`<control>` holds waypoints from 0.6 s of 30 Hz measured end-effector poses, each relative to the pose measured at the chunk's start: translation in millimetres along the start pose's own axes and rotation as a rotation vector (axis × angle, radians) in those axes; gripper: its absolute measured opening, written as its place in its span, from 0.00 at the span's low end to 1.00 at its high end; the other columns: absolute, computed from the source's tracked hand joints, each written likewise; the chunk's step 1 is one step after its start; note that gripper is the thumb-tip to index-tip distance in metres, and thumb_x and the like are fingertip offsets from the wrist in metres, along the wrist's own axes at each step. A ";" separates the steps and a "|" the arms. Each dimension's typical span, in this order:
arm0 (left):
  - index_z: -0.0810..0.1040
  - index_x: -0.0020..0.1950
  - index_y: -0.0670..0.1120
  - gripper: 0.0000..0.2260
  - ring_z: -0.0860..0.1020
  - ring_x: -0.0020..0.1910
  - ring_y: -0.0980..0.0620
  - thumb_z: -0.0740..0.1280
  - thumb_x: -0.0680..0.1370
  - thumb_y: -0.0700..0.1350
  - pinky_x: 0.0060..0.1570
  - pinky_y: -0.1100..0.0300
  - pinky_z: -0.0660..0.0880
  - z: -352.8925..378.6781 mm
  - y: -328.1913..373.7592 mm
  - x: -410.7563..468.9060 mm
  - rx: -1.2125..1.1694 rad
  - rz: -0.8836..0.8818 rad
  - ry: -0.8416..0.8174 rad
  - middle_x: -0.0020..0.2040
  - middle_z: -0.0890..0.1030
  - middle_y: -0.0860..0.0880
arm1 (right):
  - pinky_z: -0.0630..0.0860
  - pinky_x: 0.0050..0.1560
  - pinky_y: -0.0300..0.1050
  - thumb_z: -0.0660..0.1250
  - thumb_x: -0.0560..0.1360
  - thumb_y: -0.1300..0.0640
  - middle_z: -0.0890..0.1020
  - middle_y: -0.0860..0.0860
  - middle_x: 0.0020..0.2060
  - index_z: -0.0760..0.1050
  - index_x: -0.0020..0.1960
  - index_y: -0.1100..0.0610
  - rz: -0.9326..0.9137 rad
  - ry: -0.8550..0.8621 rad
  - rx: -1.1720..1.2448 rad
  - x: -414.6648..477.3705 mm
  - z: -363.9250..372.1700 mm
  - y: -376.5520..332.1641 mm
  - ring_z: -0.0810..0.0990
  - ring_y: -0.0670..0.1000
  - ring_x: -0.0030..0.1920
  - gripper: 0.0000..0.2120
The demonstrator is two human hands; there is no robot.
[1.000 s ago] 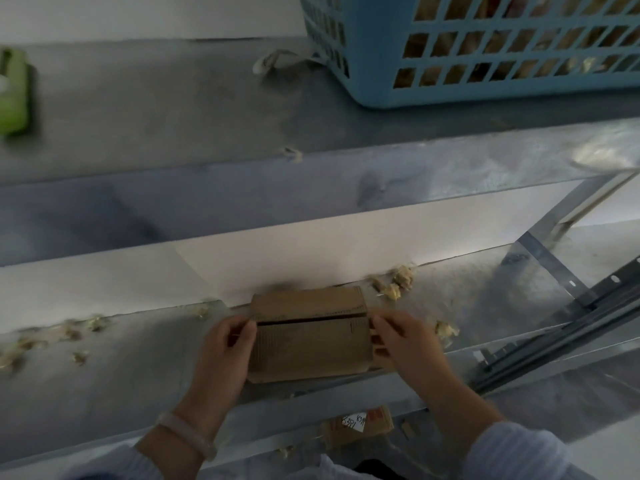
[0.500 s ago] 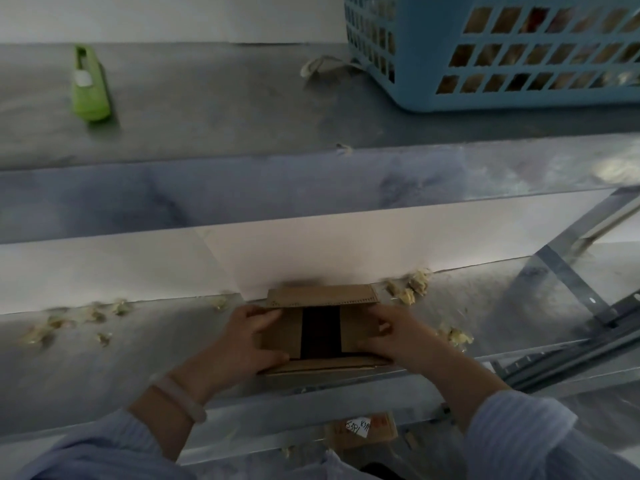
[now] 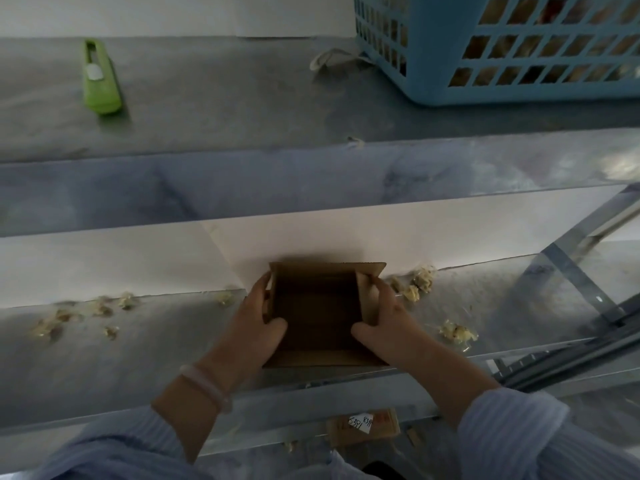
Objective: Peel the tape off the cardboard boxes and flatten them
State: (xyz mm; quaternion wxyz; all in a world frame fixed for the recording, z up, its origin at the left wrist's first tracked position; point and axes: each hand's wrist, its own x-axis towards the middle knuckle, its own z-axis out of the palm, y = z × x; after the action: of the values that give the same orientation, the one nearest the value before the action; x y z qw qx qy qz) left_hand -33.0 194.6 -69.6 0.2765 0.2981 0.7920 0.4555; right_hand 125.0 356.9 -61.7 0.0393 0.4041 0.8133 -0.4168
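Observation:
A small brown cardboard box (image 3: 320, 271) stands on the lower metal shelf (image 3: 138, 344) with its top flaps spread apart and its dark inside showing. My left hand (image 3: 254, 329) grips the left flap and wall, thumb reaching inside. My right hand (image 3: 384, 320) holds the right flap, thumb inside the opening too. Crumpled bits of peeled tape (image 3: 417, 284) lie on the shelf on both sides of the box.
On the upper shelf a green box cutter (image 3: 100, 77) lies at the far left and a blue plastic basket (image 3: 502, 46) holding cardboard stands at the far right. A labelled piece of cardboard (image 3: 363, 426) lies below the lower shelf. Metal frame bars run at the right.
The closed top flaps have been pulled apart to the sides, so the box now stands open. Both hands shifted from the box ends onto the side flaps.

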 end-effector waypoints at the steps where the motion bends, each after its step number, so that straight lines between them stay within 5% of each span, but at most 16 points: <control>1: 0.59 0.68 0.61 0.30 0.78 0.47 0.54 0.61 0.76 0.31 0.42 0.62 0.78 -6.0 4.5 -5.5 -0.105 0.003 -0.002 0.51 0.76 0.55 | 0.77 0.57 0.52 0.67 0.73 0.53 0.67 0.52 0.63 0.46 0.77 0.43 -0.002 -0.012 0.121 -2.6 -5.7 2.6 0.74 0.57 0.61 0.41; 4: 0.64 0.63 0.57 0.26 0.76 0.42 0.61 0.58 0.77 0.28 0.38 0.73 0.73 -25.7 10.2 -21.1 -0.113 0.075 -0.005 0.48 0.76 0.56 | 0.81 0.50 0.53 0.61 0.75 0.67 0.75 0.54 0.57 0.57 0.73 0.46 -0.002 0.020 0.549 -8.7 -22.2 10.0 0.79 0.57 0.53 0.31; 7: 0.68 0.62 0.56 0.22 0.78 0.41 0.65 0.62 0.72 0.37 0.38 0.72 0.73 -39.5 6.2 -37.8 -0.048 0.123 -0.113 0.48 0.78 0.54 | 0.79 0.50 0.56 0.55 0.73 0.74 0.77 0.61 0.53 0.67 0.68 0.55 -0.017 0.014 0.860 -11.3 -34.0 17.3 0.78 0.60 0.52 0.27; 11: 0.69 0.64 0.63 0.29 0.76 0.50 0.66 0.58 0.67 0.40 0.48 0.71 0.72 -48.5 -14.9 -55.2 0.250 0.217 -0.228 0.53 0.80 0.60 | 0.78 0.51 0.65 0.66 0.66 0.59 0.76 0.61 0.51 0.71 0.68 0.61 -0.004 -0.238 1.253 -12.9 -45.3 28.0 0.78 0.63 0.52 0.30; 13: 0.69 0.70 0.62 0.32 0.72 0.62 0.67 0.58 0.69 0.38 0.62 0.71 0.66 -50.2 -26.4 -57.1 0.402 0.332 -0.263 0.63 0.75 0.65 | 0.73 0.57 0.72 0.66 0.72 0.47 0.79 0.61 0.53 0.75 0.66 0.61 0.050 -0.312 1.256 -13.0 -45.0 26.0 0.78 0.65 0.57 0.27; 15: 0.68 0.71 0.62 0.33 0.65 0.69 0.68 0.58 0.70 0.36 0.69 0.71 0.57 -51.5 -35.9 -54.8 0.492 0.386 -0.280 0.69 0.68 0.67 | 0.76 0.55 0.70 0.60 0.77 0.37 0.82 0.61 0.55 0.77 0.62 0.61 0.158 -0.271 1.191 -11.0 -39.7 26.2 0.80 0.64 0.58 0.29; 18: 0.66 0.71 0.66 0.33 0.58 0.72 0.69 0.58 0.70 0.38 0.71 0.73 0.49 -48.0 -51.6 -49.7 0.587 0.405 -0.377 0.72 0.61 0.68 | 0.82 0.47 0.59 0.69 0.76 0.50 0.85 0.61 0.50 0.77 0.61 0.62 0.282 -0.114 0.974 -5.4 -24.2 38.2 0.84 0.62 0.49 0.19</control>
State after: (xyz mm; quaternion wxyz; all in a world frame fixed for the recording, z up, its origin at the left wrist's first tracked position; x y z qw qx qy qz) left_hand -45.1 110.8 -86.3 0.2247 0.5927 0.7491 0.1928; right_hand 161.6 383.1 -68.4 -0.0536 0.4580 0.4588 -0.7595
